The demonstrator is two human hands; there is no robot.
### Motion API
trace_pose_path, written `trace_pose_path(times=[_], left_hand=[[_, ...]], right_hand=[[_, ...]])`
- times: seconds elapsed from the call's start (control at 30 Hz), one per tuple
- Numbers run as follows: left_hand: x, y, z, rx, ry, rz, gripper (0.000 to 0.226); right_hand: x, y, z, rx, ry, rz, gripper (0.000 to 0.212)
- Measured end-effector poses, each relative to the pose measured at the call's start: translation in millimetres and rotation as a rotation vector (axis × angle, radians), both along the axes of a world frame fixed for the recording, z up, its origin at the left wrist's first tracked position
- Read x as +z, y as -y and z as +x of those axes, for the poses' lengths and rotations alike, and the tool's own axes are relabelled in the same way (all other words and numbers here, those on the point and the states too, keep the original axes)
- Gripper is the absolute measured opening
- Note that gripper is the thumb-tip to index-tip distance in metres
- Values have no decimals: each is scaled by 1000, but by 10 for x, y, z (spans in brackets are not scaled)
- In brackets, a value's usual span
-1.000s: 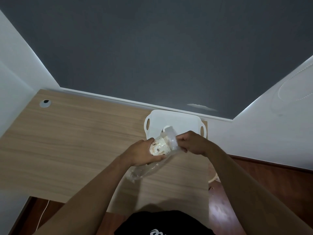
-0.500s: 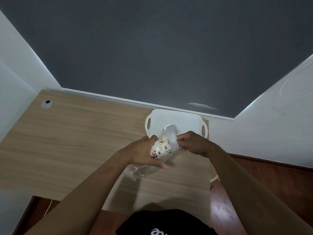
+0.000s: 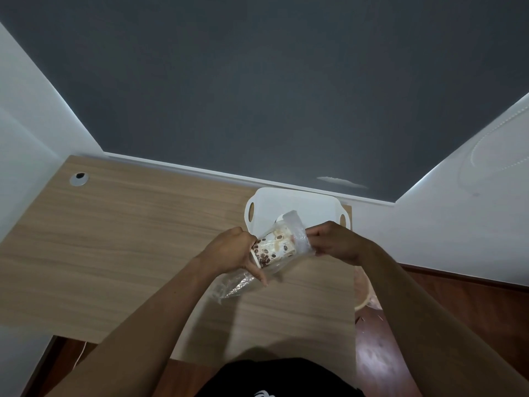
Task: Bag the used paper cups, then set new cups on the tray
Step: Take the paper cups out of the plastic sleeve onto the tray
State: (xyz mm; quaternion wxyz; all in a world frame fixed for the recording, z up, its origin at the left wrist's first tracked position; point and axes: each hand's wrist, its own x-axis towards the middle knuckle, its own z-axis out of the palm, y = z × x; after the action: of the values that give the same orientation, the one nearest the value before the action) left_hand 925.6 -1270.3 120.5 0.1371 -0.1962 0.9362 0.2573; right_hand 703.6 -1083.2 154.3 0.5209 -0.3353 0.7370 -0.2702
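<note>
Dark grey wall [image 3: 272, 90] behind, matte and flat, meeting white side walls at both edges. Below it, pale wood-grain desk [image 3: 128, 239], laminate, with straight streaks running left to right and a round silver cable grommet [image 3: 79, 179] near the far left corner. Reddish-brown glossy floor [image 3: 446, 305] past the desk's right edge.

At the far right end of the desk, against the wall: white plastic tray [image 3: 315, 204], smooth, rounded corners, an oval handle slot cut in each short side. Bare surface showing; contents behind the hands not discernible.

Just in front of the tray, above the desk: clear plastic bag [image 3: 237, 285], thin, crinkled, glinting, its loose end trailing down to the left onto the wood. Inside it, paper cups [image 3: 273, 249], lying tilted on their side, white with brown coffee-bean print and tan patches, nested; exact count unclear. Ribbed rim edges visible toward the right end.

Left hand [image 3: 232, 250] wrapped around the cups' left end through the film, fingers closed and pointing downward. Right hand [image 3: 333, 242] pinched shut on the bag's bunched film at the cups' right end, a fold of plastic standing up above the knuckles. Both forearms bare. Black garment with white print at the bottom edge.
</note>
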Motion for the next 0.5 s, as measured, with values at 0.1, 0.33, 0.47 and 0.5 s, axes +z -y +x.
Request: trace_pose_path(times=[0.1, 0.33, 0.47, 0.5], left_hand=[[83, 1, 0, -34, 75, -42, 61], [75, 90, 65, -48, 143, -185, 25], [-71, 251, 210, 121, 176, -133, 33], [-127, 291, 230, 175, 183, -122, 39]], right_hand=[[74, 18, 15, 56, 9, 16, 51], [174, 69, -29, 108, -60, 59, 49], [177, 0, -85, -122, -42, -39, 38], [137, -10, -107, -227, -23, -86, 32]])
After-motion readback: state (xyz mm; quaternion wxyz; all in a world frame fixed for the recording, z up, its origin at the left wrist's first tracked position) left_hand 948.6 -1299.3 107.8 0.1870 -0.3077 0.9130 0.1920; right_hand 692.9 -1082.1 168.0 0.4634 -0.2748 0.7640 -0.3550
